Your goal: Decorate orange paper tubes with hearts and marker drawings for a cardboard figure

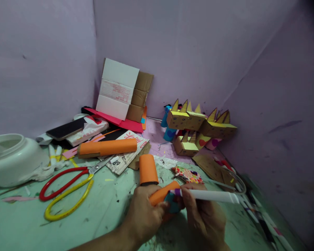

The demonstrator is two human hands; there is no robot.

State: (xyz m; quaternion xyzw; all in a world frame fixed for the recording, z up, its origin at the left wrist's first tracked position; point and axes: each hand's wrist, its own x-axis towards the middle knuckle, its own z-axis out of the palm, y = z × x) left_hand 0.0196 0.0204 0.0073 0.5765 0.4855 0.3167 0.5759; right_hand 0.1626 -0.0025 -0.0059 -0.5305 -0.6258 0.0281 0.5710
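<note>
My left hand (146, 211) is closed round an orange paper tube (164, 192) low in the middle of the view. A blue paper piece (172, 204) sits on this tube, partly under my left fingers. In my right hand (205, 216) is a marker pen (211, 196) with a white barrel and purple tip end. Its tip points left and meets or nearly meets the tube near the blue piece; I cannot tell which. Just beyond my left hand stands another orange paper tube (148, 169).
Red-and-yellow scissors (68, 190) and a white jar (18, 160) lie left. Behind are a longer orange roll (108, 147), a phone (66, 128) and folded cardboard (117, 89). Spiked cardboard figures (188, 120) stand back right. Several pens (264, 223) line the right edge.
</note>
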